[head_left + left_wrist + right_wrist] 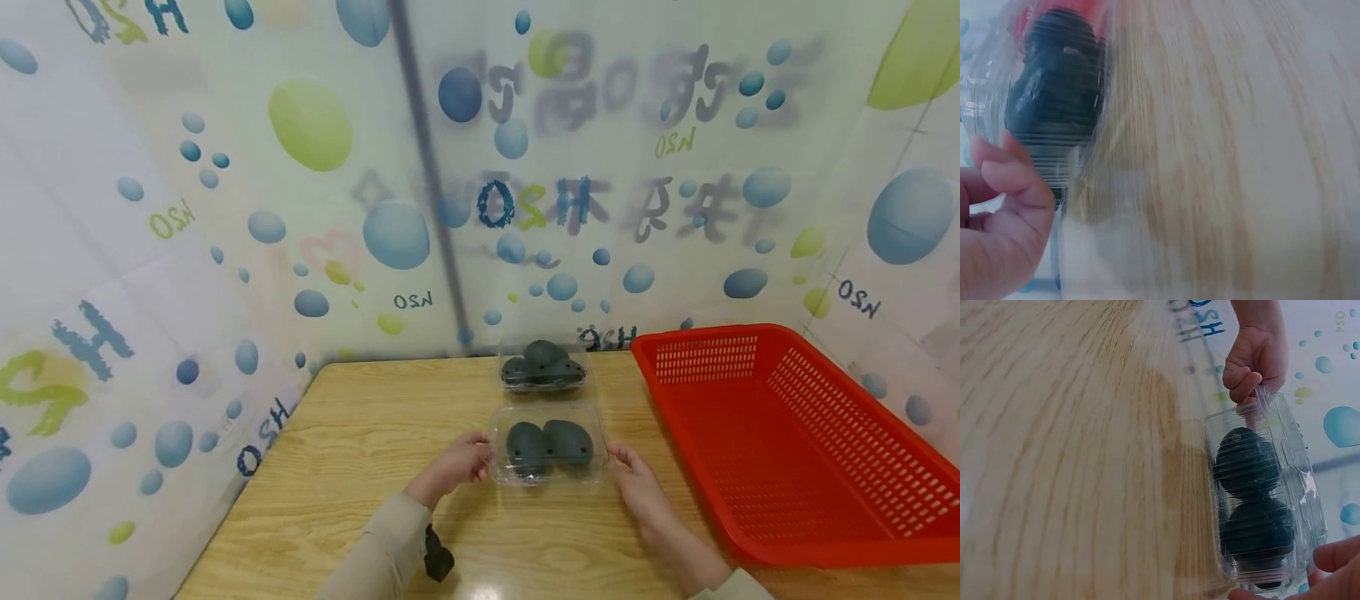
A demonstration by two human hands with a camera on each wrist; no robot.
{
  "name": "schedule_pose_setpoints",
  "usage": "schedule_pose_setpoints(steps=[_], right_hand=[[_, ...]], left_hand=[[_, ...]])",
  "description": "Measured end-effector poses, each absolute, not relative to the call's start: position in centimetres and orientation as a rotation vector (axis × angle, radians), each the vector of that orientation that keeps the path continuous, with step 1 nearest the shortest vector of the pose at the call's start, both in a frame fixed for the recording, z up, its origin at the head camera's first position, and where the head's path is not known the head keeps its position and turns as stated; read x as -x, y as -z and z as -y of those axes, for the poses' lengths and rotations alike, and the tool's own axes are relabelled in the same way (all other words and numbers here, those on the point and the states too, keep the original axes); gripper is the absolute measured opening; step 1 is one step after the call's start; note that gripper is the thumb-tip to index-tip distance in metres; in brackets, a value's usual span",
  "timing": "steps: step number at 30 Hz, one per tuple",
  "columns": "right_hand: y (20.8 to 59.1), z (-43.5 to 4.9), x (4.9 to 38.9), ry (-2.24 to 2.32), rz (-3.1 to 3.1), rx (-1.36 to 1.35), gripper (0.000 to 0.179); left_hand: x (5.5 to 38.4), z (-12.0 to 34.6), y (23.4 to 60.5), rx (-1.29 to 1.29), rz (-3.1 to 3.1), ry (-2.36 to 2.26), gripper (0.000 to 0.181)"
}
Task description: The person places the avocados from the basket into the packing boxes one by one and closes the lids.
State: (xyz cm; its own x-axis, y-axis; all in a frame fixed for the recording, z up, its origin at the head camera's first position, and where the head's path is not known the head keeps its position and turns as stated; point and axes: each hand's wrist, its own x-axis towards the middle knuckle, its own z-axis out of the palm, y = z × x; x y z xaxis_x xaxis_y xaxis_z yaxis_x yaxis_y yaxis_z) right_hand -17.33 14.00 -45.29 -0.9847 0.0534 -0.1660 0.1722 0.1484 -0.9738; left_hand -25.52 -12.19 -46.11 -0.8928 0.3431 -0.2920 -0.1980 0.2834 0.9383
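A clear plastic clamshell box (551, 479) with dark, egg-shaped items (567, 442) inside is held between my two hands. My left hand (459, 462) pinches its left edge. Seen in the right wrist view, the left hand (1259, 365) has its fingers curled at the box's far corner. At the other end my right hand (637, 483) grips the right edge; thumb and finger lie on either side of it in the right wrist view. Whether the box rests on the table or is slightly raised, I cannot tell. The left wrist view is blurred.
Behind it, a second clear box (510, 385) of similar dark items stands near the back edge of the wooden table (390, 408). A large red plastic basket (720, 442) occupies the right side. Patterned curtains (315, 217) hang behind and at both sides.
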Motion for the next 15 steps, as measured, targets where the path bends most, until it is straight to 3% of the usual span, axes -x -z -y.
schedule_pose_setpoints(steps=[15], right_hand=[[46.3, -14.4, 18.2, 2.002, -2.152, -0.325, 0.051]], left_hand=[[21.7, 12.2, 45.8, -0.15, -2.13, -1.629, 0.058]])
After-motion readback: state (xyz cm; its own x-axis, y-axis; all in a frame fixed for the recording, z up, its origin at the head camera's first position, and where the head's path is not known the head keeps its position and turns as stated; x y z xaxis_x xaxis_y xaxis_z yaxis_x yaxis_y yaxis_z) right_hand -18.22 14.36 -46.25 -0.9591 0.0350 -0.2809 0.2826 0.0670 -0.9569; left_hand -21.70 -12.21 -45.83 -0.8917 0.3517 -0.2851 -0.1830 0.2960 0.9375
